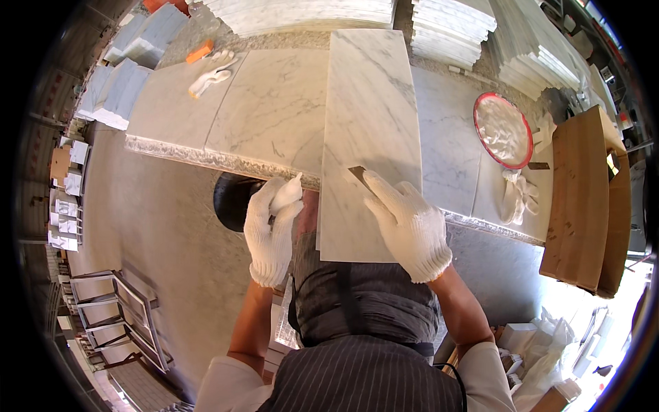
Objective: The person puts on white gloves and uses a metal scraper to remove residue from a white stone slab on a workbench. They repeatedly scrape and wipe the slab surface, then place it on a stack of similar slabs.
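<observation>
marble tile [371, 130] lies lengthwise on the desk [171, 110], overhanging its near edge. right hand [412, 226] pinches a small scraper [358, 174] flat against the tile; left hand [271, 230], grip curled and empty, braces beside the tile's left edge.

A long white marble slab [371, 130] lies across the worktop [171, 110], its near end jutting past the worktop's front edge. The right hand [410, 226], in a white knit glove, rests on the slab's near right corner and presses a small brown scraper [358, 174] flat to the stone. The left hand [273, 230], gloved too, sits just left of the slab — fingers curled at the worktop's edge. Right of the slab stands a red-rimmed bowl [503, 130]; beyond it, stacked tiles [453, 24].
</observation>
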Action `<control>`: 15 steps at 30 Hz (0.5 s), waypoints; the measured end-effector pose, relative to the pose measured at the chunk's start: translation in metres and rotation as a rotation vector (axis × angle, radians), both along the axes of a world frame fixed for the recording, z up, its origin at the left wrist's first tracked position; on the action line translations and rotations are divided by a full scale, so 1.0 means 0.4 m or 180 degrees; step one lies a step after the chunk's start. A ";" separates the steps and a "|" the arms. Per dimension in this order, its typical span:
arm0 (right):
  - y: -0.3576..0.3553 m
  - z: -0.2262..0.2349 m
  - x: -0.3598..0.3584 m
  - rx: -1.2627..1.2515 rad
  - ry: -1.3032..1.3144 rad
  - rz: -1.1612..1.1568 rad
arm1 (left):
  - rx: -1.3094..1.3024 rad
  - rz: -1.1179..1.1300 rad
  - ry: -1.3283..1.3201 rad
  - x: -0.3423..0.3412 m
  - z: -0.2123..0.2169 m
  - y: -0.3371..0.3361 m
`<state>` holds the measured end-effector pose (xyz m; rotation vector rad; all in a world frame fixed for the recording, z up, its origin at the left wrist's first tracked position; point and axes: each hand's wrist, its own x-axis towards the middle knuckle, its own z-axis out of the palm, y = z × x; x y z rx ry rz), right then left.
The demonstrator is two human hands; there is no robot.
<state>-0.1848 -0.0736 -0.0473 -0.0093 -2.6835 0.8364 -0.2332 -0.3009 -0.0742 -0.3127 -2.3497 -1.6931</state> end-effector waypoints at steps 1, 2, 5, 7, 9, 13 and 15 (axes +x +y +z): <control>-0.006 0.007 -0.014 -0.0015 -0.0124 0.0035 | 0.0004 0.0028 -0.0067 -0.001 0.000 0.001; -0.015 0.017 -0.028 -0.0031 -0.0248 0.0073 | 0.0007 0.0058 -0.0133 0.000 0.000 0.003; -0.015 0.015 -0.036 0.0443 -0.0428 0.0224 | -0.0090 0.0074 -0.0130 0.003 0.005 0.019; -0.014 0.012 -0.030 0.0803 -0.0505 0.0304 | -0.0081 0.0058 -0.0128 0.008 0.007 0.018; -0.012 0.015 -0.012 0.1058 -0.0603 0.0335 | 0.0062 0.0030 -0.0191 0.014 0.002 0.011; -0.002 0.039 0.009 0.0798 -0.0724 0.0417 | -0.0283 0.0210 -0.0178 0.017 0.020 0.003; 0.002 0.035 0.016 0.0432 -0.0633 0.0330 | -0.0278 0.0220 -0.0154 0.014 0.007 -0.006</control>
